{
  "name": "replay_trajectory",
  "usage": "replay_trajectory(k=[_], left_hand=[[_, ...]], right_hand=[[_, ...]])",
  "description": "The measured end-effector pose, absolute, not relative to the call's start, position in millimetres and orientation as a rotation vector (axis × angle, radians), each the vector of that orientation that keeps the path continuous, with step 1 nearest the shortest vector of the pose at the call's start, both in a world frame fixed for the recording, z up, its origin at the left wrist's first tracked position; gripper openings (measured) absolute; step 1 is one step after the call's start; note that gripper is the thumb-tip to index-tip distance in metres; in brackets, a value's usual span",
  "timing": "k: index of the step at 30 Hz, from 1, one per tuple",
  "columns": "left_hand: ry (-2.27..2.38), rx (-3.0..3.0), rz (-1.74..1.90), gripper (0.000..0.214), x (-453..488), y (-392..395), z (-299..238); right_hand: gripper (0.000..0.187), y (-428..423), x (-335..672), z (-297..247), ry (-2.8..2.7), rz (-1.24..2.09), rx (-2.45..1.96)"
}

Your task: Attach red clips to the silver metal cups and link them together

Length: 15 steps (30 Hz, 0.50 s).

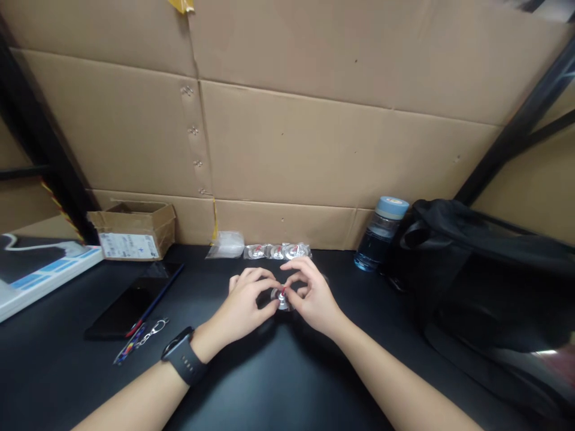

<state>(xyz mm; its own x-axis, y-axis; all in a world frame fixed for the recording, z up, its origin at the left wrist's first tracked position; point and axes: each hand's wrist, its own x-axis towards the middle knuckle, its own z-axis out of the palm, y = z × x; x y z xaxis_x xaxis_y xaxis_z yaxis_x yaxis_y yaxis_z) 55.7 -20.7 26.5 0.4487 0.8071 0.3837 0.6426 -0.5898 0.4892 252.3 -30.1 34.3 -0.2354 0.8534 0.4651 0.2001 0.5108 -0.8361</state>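
Between my hands, low over the black tabletop, is a small round silvery piece (283, 299) with a red bit on top; its exact kind is unclear. My left hand (249, 297) holds its left side between thumb and forefinger. From the right, my right hand (314, 298) closes thumb and forefinger at the red bit, the other fingers curled above. The fingers partly hide the piece. Just behind, a row of similar silvery round pieces (277, 251) with red bits lies in clear plastic wrapping. Left of that row sits a stack of clear plastic bags (227, 245).
An open cardboard box (135, 230) stands back left, near a white and blue power strip (51, 275). A dark tablet (135, 299) and a keychain (144, 338) lie left. At right are a blue-lidded bottle (381, 233) and a black bag (485, 281). Cardboard (287, 137) walls the back.
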Motion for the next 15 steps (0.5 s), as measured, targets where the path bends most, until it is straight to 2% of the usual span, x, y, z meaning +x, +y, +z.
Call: replay_trajectory(k=[3, 10, 15], left_hand=[[1.276, 2.414, 0.884, 0.009, 56.9, -19.2, 26.2], [1.281, 2.462, 0.878, 0.007, 59.4, -20.3, 24.7], [1.225, 2.493, 0.845, 0.011, 55.9, -22.8, 25.5]], right_hand=[[0.041, -30.0, 251.2, 32.1, -1.747, 0.806, -0.885], [0.042, -29.1, 249.9, 28.2, -1.85, 0.803, -0.891], [0.048, -26.7, 262.3, 35.0, -2.121, 0.552, -0.993]])
